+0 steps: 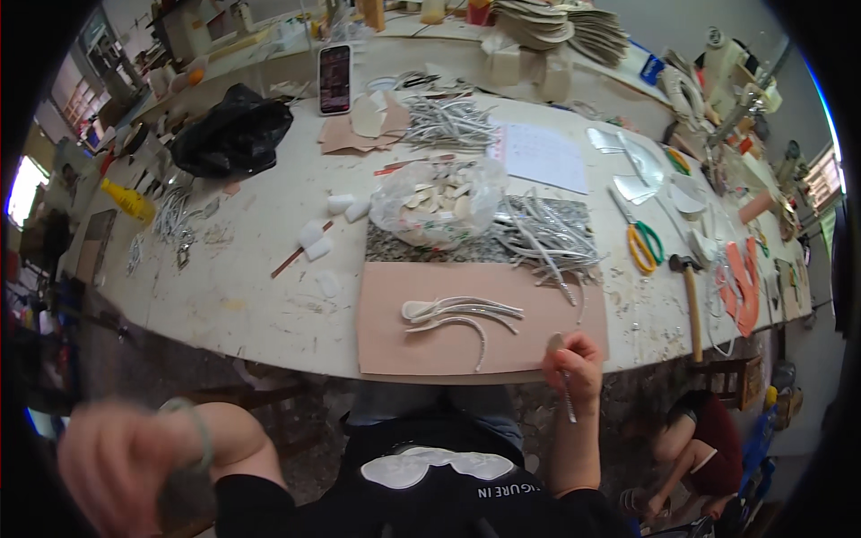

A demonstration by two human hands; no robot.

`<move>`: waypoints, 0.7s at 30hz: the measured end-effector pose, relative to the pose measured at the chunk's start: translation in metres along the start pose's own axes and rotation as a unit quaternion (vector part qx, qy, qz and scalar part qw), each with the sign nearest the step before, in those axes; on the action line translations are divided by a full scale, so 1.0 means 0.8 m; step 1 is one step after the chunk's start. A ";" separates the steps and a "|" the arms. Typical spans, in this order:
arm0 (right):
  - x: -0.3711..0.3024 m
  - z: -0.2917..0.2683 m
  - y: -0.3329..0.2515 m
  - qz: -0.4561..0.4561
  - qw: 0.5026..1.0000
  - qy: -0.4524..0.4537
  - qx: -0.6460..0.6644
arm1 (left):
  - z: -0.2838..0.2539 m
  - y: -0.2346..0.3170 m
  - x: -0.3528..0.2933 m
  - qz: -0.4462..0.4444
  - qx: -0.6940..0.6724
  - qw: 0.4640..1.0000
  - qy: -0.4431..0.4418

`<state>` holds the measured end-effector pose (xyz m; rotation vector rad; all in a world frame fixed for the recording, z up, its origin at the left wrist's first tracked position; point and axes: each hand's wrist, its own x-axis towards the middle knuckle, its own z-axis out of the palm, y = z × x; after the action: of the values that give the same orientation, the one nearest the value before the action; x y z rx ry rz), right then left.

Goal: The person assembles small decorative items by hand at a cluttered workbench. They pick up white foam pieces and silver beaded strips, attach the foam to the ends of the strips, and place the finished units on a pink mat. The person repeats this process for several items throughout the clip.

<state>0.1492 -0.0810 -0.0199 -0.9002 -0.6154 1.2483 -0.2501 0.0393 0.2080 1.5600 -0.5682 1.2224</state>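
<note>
My right hand (583, 369), at the front right of the bench, pinches a thin silvery strap (569, 401) with a small pale tab at its top end. The strap hangs below my fingers. My left hand (117, 462) is lifted at the lower left, away from the bench and smeared by motion, so its fingers and anything in them are unclear. Between them, several finished-looking pale straps (462, 309) lie fanned on a beige sheet (395, 350). Behind the sheet, a clear plastic bag (395, 211) of small cream pieces rests on a speckled stone slab (386, 249), beside loose silvery straps (543, 238).
Scissors (644, 247) with orange and green handles and a hammer (691, 300) lie at the right. Farther back are a phone (334, 81), white paper (543, 160), a second strap pile (448, 121) and a black bag (231, 133). Another person (704, 439) crouches at lower right.
</note>
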 end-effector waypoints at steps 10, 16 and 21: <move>0.009 0.056 -0.025 -0.045 0.993 -0.107 0.036 | -0.076 -0.180 -0.190 -0.390 0.686 0.614 0.002; 0.025 0.078 -0.024 0.010 0.987 -0.159 -0.018 | -0.105 -0.168 -0.200 -0.353 0.689 0.621 -0.121; 0.034 0.109 -0.033 0.134 0.982 -0.085 -0.100 | -0.052 -0.177 -0.162 -0.458 0.357 0.748 0.320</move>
<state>0.0986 -0.0360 0.0467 -1.0770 -0.7851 1.5355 -0.1981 0.0999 0.0288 1.5112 1.1481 1.0754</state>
